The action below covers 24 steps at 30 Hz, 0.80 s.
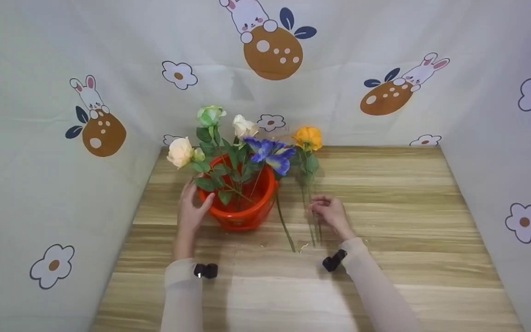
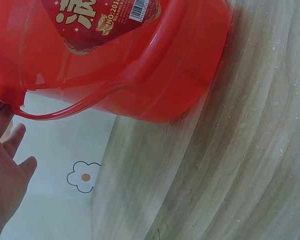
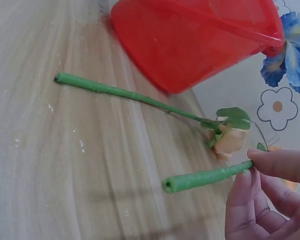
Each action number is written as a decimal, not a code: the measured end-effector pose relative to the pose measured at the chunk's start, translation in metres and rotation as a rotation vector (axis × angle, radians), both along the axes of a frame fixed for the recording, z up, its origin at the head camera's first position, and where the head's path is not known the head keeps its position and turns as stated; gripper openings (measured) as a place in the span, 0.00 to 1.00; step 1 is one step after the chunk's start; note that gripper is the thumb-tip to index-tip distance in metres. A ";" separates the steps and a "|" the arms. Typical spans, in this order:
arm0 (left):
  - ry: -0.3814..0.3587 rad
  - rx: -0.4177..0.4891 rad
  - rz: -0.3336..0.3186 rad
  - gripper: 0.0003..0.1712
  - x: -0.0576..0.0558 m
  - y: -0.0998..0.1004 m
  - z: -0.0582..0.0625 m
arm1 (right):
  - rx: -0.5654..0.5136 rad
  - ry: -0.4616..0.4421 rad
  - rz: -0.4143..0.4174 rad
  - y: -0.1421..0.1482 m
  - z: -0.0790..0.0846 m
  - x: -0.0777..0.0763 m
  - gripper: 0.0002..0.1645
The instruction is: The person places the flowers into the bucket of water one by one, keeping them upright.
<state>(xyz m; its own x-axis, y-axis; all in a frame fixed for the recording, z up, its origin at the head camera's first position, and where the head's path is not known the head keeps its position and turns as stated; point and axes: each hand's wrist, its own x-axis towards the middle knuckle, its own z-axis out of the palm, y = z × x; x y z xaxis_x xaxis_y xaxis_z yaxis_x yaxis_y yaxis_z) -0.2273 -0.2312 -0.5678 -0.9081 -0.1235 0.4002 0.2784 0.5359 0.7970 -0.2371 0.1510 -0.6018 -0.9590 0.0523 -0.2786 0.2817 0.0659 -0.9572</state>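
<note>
My left hand (image 1: 192,210) holds the rim of a red plastic bucket (image 1: 242,221), thumb over the edge and fingers along the outside. In the left wrist view, fingertips meet the bucket beside its handle (image 2: 85,104). Pale roses (image 1: 180,153) and a blue-purple iris (image 1: 272,156) rise from the bucket. To its right, my right hand (image 1: 330,211) pinches a green flower stem (image 3: 205,179) between thumb and fingers, cut end raised over the table. An orange rose (image 1: 308,137) shows past that hand. A peach rose (image 3: 230,140) lies beside the bucket, its stem toward me.
Small scraps (image 1: 303,248) lie on the wood-grain table (image 1: 394,207). A printed cloth (image 1: 339,27) with rabbits and flowers hangs behind and along both sides of the table.
</note>
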 end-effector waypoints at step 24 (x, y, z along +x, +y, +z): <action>-0.031 -0.002 0.011 0.33 0.002 0.000 0.001 | -0.147 0.070 0.081 -0.029 0.056 0.000 0.20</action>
